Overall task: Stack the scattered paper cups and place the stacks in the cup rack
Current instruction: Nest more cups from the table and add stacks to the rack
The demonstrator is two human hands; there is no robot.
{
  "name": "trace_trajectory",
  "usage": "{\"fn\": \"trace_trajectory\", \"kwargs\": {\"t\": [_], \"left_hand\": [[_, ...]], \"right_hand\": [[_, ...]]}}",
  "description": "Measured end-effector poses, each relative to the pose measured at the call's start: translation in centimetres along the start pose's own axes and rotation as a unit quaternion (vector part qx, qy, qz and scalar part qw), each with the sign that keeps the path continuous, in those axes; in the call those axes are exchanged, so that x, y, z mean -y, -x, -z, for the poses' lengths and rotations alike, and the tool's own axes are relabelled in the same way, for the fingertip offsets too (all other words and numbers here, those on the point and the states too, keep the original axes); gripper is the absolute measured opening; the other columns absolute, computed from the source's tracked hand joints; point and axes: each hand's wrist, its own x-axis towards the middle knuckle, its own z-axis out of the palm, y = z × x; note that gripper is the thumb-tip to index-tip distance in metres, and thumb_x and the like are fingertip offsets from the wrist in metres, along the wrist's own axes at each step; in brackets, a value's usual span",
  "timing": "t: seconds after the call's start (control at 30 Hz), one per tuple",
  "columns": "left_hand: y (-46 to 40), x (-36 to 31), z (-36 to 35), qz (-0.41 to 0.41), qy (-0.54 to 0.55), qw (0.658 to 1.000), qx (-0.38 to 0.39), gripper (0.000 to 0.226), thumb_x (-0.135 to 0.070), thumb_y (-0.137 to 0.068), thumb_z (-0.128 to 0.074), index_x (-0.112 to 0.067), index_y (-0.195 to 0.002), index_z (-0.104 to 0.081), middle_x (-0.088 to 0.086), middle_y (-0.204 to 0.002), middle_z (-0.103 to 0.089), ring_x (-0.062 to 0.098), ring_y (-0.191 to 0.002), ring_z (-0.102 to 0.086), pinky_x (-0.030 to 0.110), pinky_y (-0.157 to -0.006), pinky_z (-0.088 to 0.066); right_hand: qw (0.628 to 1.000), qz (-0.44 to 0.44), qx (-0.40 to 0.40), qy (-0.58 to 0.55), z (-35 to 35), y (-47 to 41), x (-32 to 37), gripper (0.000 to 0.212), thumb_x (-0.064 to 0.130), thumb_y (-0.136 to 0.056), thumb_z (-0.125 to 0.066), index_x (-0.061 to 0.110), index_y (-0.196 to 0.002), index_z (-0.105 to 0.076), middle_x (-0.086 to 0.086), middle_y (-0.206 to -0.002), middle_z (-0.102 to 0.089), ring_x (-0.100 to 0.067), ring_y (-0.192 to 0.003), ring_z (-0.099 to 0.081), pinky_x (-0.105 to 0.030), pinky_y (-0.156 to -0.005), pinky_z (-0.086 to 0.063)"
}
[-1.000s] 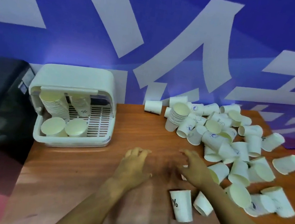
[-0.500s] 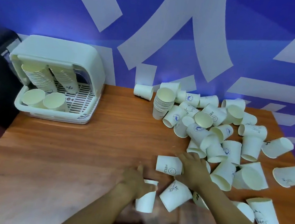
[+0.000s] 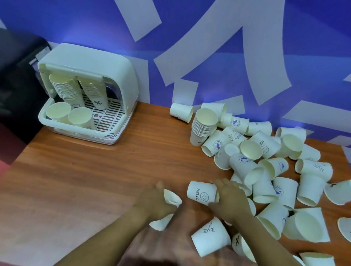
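Observation:
My left hand [image 3: 157, 203] grips a plain white paper cup [image 3: 169, 198] near the table's front middle, its mouth pointing up and right. My right hand [image 3: 230, 200] wraps around the open end of a "HELLO" cup [image 3: 201, 194] lying on its side. Several loose white cups [image 3: 276, 167] lie scattered over the right half of the table, with a "Hi" cup [image 3: 210, 240] under my right forearm. One stack of cups [image 3: 203, 127] stands at the back of the pile. The white cup rack [image 3: 87, 91] at back left holds several stacks.
The wooden table [image 3: 87, 177] runs from the rack to the pile. A blue and white patterned wall [image 3: 202, 47] rises behind the table. A dark object [image 3: 5, 72] sits left of the rack, beyond the table's left edge.
My left hand has lifted and tilted its cup from standing on the table. My right hand stays on the "HELLO" cup. The camera view has shifted slightly.

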Motion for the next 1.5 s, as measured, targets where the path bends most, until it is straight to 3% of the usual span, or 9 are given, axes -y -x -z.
{"fn": "trace_trajectory", "kwargs": {"t": [0.1,0.4,0.53,0.67,0.8,0.97,1.13,1.3,1.5], "left_hand": [[0.1,0.1,3.4,-0.003,-0.009,0.999,-0.053,0.083,-0.042,-0.079,-0.067,-0.013,-0.143,-0.024,0.011,-0.142,-0.033,0.031,-0.126,-0.043,0.035,-0.096,-0.039],[0.6,3.3,12.8,-0.060,0.036,0.980,-0.184,0.081,-0.038,-0.069,-0.077,-0.015,-0.135,-0.036,0.009,-0.130,-0.039,0.029,-0.118,-0.047,0.040,-0.095,-0.043],[0.5,6.0,16.5,-0.090,0.052,0.975,-0.195,0.078,-0.033,-0.069,-0.076,-0.013,-0.134,-0.037,0.010,-0.129,-0.040,0.030,-0.117,-0.046,0.039,-0.095,-0.043],[0.4,10.0,20.4,-0.104,0.069,0.975,-0.186,0.089,-0.027,-0.071,-0.075,-0.019,-0.145,-0.026,0.009,-0.130,-0.035,0.030,-0.119,-0.046,0.034,-0.094,-0.040],[-0.1,14.3,24.0,-0.125,0.072,0.971,-0.192,0.079,-0.028,-0.069,-0.078,-0.019,-0.135,-0.037,0.002,-0.116,-0.032,0.021,-0.099,-0.045,0.027,-0.084,-0.037],[-1.6,18.5,27.7,-0.109,0.073,0.972,-0.194,0.079,-0.040,-0.066,-0.079,-0.017,-0.132,-0.042,0.005,-0.126,-0.035,0.026,-0.116,-0.043,0.038,-0.096,-0.043],[-2.7,21.8,30.9,-0.128,0.100,0.960,-0.226,0.072,-0.046,-0.065,-0.078,-0.021,-0.126,-0.048,0.003,-0.120,-0.039,0.024,-0.117,-0.039,0.033,-0.093,-0.039],[-3.7,23.9,33.2,-0.119,0.097,0.953,-0.261,0.078,-0.037,-0.069,-0.079,-0.018,-0.133,-0.039,0.006,-0.128,-0.034,0.028,-0.122,-0.034,0.034,-0.090,-0.035],[-6.2,24.3,34.1,-0.107,0.109,0.943,-0.296,0.082,-0.038,-0.067,-0.081,-0.019,-0.134,-0.038,0.006,-0.129,-0.034,0.026,-0.125,-0.033,0.035,-0.094,-0.036]], "right_hand": [[0.997,0.002,-0.030,-0.069,1.4,-0.5,1.1,0.066,0.036,-0.079,-0.066,0.026,-0.138,-0.040,0.002,-0.132,-0.045,-0.020,-0.123,-0.041,-0.032,-0.092,-0.039],[0.983,0.015,-0.082,-0.164,4.5,-2.6,8.1,0.069,0.037,-0.074,-0.073,0.026,-0.134,-0.042,-0.002,-0.128,-0.038,-0.020,-0.117,-0.046,-0.029,-0.092,-0.039],[0.970,0.007,-0.117,-0.215,5.4,-3.6,12.4,0.075,0.038,-0.066,-0.081,0.028,-0.131,-0.044,0.001,-0.123,-0.038,-0.020,-0.119,-0.042,-0.031,-0.097,-0.037],[0.960,0.001,-0.145,-0.240,5.8,-5.0,17.9,0.077,0.038,-0.062,-0.084,0.028,-0.129,-0.047,0.002,-0.121,-0.038,-0.016,-0.119,-0.040,-0.024,-0.095,-0.030],[0.960,0.004,-0.153,-0.235,5.8,-6.5,23.5,0.079,0.039,-0.060,-0.084,0.025,-0.127,-0.045,0.007,-0.116,-0.035,-0.010,-0.108,-0.043,-0.020,-0.092,-0.032],[0.957,-0.005,-0.156,-0.246,5.6,-8.3,29.5,0.075,0.036,-0.061,-0.085,0.022,-0.123,-0.046,0.006,-0.117,-0.040,-0.006,-0.099,-0.043,-0.018,-0.083,-0.033],[0.948,-0.007,-0.179,-0.265,5.3,-10.5,34.4,0.068,0.034,-0.064,-0.081,0.020,-0.123,-0.050,0.005,-0.121,-0.046,-0.007,-0.105,-0.047,-0.021,-0.085,-0.037],[0.935,0.010,-0.185,-0.303,5.2,-12.6,38.4,0.071,0.030,-0.069,-0.080,0.025,-0.131,-0.047,0.003,-0.129,-0.039,0.001,-0.107,-0.037,-0.008,-0.090,-0.026],[0.939,0.028,-0.170,-0.297,4.6,-15.2,40.3,0.073,0.031,-0.072,-0.079,0.026,-0.136,-0.044,0.002,-0.132,-0.039,-0.007,-0.122,-0.040,-0.005,-0.092,-0.021]]}}
